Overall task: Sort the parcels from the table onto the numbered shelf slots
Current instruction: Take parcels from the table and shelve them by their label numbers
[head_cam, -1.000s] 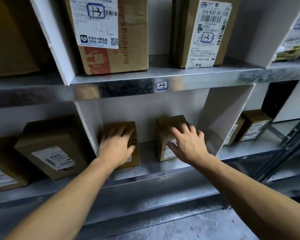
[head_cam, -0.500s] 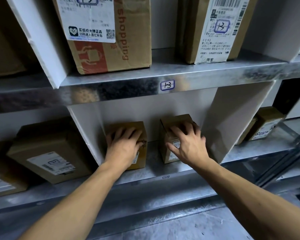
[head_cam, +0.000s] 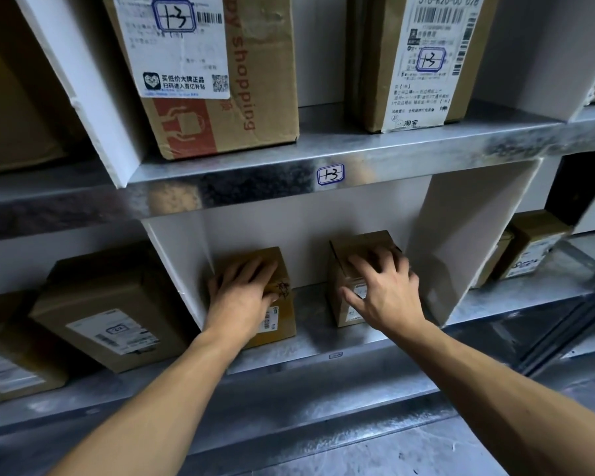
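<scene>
Two small brown parcels stand side by side in the lower shelf slot. My left hand (head_cam: 241, 297) lies flat over the left parcel (head_cam: 284, 321), its fingers spread across the top and its palm covering the front. My right hand (head_cam: 389, 297) grips the right parcel (head_cam: 364, 242), with fingers bent over its top and the thumb on its front by the label. A tag marked 13 (head_cam: 330, 175) sits on the metal shelf edge above this slot. A small tag (head_cam: 335, 355) on the lower shelf edge is too blurred to read.
Above stand two large boxes marked 13, one (head_cam: 255, 80) on the left, one (head_cam: 423, 63) on the right. White dividers (head_cam: 461, 252) wall the slot. Labelled parcels (head_cam: 110, 317) fill the slot to the left, and small ones (head_cam: 533, 249) the slot to the right.
Both hands have slid further over the tops of the two small parcels. The view has moved closer to the shelf. The parcels have barely shifted.
</scene>
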Tool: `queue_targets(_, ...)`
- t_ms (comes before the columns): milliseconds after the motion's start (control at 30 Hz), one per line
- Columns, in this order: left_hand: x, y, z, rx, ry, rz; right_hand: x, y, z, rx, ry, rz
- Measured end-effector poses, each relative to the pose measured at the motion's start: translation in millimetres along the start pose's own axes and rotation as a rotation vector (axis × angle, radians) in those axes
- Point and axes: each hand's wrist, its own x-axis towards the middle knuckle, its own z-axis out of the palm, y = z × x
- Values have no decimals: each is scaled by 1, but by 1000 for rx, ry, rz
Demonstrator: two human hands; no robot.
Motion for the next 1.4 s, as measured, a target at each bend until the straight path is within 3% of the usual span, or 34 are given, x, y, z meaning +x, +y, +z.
queue_targets(167, -1, 15, 0, -2, 50, 46, 0, 14, -6, -22, -18, 26)
queue_targets(900, 12, 34, -5, -39, -41, 90, -1, 11, -16, -145, 3, 41)
queue_targets(1067, 9, 47, -21, -80, 95, 201, -16, 10, -30, -147, 136, 50)
queue_targets(1400, 12, 143, -40, -257, 232, 571, -64, 68, -76, -226, 105, 174)
